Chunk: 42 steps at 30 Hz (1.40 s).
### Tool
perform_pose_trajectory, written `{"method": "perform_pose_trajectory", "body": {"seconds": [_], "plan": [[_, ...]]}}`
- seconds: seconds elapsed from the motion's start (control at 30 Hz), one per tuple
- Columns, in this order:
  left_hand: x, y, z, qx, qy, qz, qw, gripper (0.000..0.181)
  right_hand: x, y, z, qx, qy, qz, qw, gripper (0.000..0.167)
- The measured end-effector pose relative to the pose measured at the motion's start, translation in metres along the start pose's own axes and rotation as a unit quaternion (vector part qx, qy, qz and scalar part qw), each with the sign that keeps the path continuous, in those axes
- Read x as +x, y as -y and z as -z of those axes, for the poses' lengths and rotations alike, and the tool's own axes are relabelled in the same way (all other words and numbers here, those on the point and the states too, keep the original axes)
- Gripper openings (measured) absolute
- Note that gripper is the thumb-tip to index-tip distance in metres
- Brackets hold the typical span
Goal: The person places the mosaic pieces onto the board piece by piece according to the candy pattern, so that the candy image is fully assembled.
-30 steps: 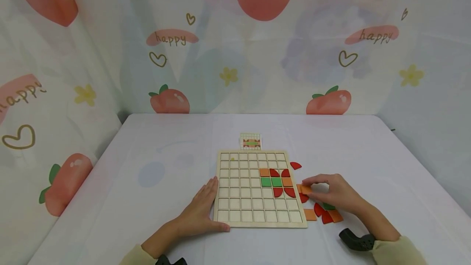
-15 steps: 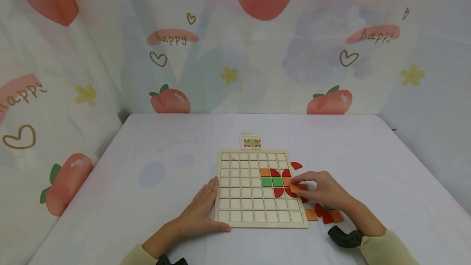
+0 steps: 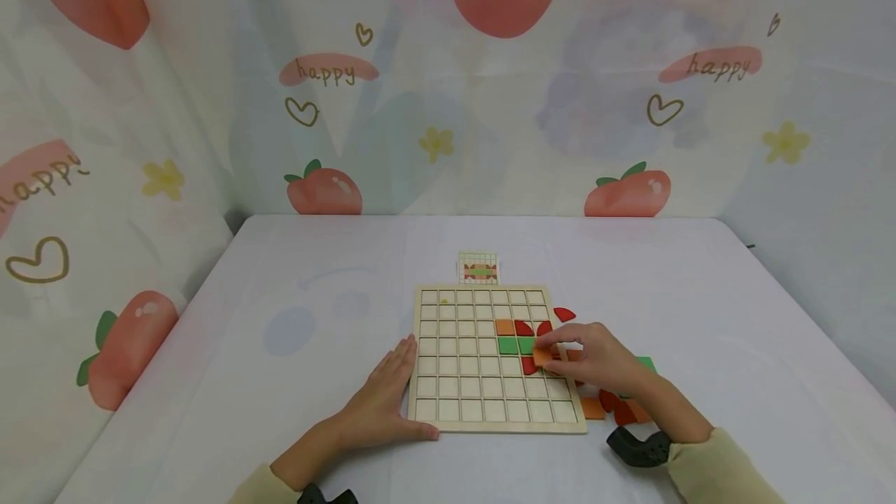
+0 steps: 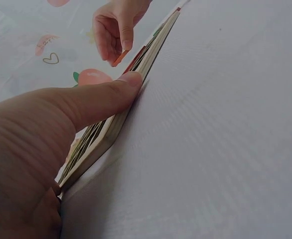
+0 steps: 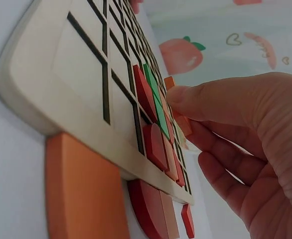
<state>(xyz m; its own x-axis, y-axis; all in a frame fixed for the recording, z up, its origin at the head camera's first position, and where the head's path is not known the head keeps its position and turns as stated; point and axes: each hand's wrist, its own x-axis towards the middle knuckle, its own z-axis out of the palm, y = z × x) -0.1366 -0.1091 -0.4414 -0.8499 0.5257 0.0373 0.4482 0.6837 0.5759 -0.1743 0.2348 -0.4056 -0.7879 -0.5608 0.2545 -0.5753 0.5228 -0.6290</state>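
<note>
My right hand (image 3: pixel 603 360) pinches an orange square tile (image 3: pixel 542 357) between thumb and fingers, above the right part of a wooden grid board (image 3: pixel 483 428). In the right wrist view the thumb lies across that orange tile (image 5: pixel 171 82). Below it on the board are two green tiles (image 3: pixel 516 345), red quarter-round tiles (image 3: pixel 523 328) and an orange tile (image 3: pixel 504 327); my fingers cover some pieces. My left hand (image 3: pixel 374 399) rests along the board's left edge with straight fingers. Its thumb (image 4: pixel 103 99) lies on the near edge.
A small pattern card (image 3: pixel 479 268) lies behind the board. To the right are a loose red piece (image 3: pixel 564 314), an orange tile (image 3: pixel 592 408), a green tile (image 3: pixel 645 364) and several red and orange pieces, partly under my right forearm. Printed cloth walls surround the white table.
My right hand has carried the orange tile leftward from the loose pieces beside the board to above the filled cells. My left hand has stayed at the board's edge.
</note>
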Motion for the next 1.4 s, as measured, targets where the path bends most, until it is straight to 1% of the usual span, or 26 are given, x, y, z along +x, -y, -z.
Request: {"method": "perform_pose_trajectory", "body": {"seconds": [0.23,0.47,0.67,0.83,0.97,1.2,1.4], "plan": [[0.0,0.0,0.0,-0.003,0.0,-0.001,1.0,0.126,0.006,0.002,-0.006,0.011,0.007,0.011,0.9999,0.027],[0.0,0.0,0.0,-0.004,0.001,0.0,1.0,0.126,0.01,0.007,-0.014,-0.003,0.013,0.006,0.9999,0.025],[0.0,-0.001,0.0,-0.006,0.002,0.002,1.0,0.126,0.012,0.008,-0.018,-0.001,0.011,0.016,0.9998,0.024],[0.0,-0.001,0.001,-0.007,0.001,0.004,1.0,0.126,0.014,0.008,-0.022,-0.001,0.017,0.019,0.9997,0.025],[0.0,-0.002,0.001,-0.003,0.002,0.003,1.0,0.125,0.014,0.009,-0.024,-0.001,0.017,0.013,0.9998,0.026],[0.0,-0.002,0.001,-0.003,0.002,-0.001,1.0,0.126,0.016,0.011,-0.027,-0.012,0.005,0.005,0.9999,0.027],[0.0,-0.001,0.001,0.0,-0.001,-0.003,1.0,0.125,0.017,0.012,-0.029,-0.005,0.012,-0.012,0.9998,0.027]]}}
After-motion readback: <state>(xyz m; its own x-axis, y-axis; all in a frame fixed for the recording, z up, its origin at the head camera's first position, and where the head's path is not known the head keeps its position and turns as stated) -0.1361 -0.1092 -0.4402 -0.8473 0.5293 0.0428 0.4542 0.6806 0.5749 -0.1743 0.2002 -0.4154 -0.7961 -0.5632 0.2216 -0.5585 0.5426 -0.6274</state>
